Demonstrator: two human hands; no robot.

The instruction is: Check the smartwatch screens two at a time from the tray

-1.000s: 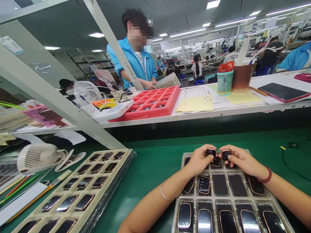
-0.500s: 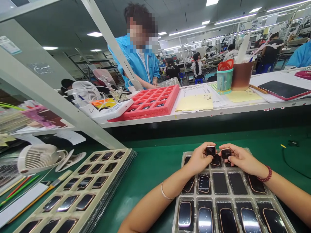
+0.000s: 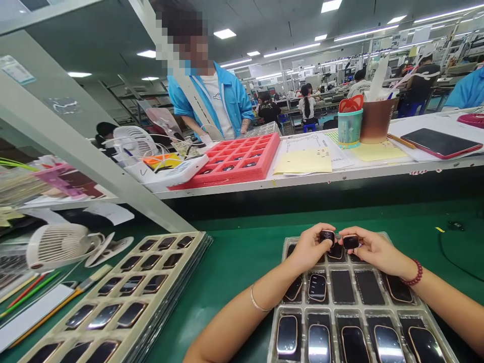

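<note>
Above the back row of a clear plastic tray [image 3: 328,318], my left hand [image 3: 310,248] grips a smartwatch body [image 3: 327,236] with a gold-coloured rim, its thumb over the lit screen. Close beside it, my right hand [image 3: 374,250] pinches a second smartwatch body [image 3: 351,242], whose screen looks dark. Under the hands, another watch body [image 3: 335,252] lies in a back pocket. Farther forward in the tray, one watch body [image 3: 317,287] shows a lit list. Two pockets of the middle row, such as this pocket [image 3: 343,286], hold no watch. Several watch bodies fill the front row.
To the left, a stack of beige trays [image 3: 145,297] carries more watch bodies. A small white fan [image 3: 56,246] and a brush [image 3: 88,281] lie beyond it. On the shelf are a red foam tray [image 3: 270,161], cups [image 3: 350,128] and a phone [image 3: 440,141]. A co-worker [image 3: 223,96] stands behind.
My left thumb has moved up onto the screen of its watch. The watch in my right hand has tilted back. Behind the shelf, the co-worker has straightened and shifted left.
</note>
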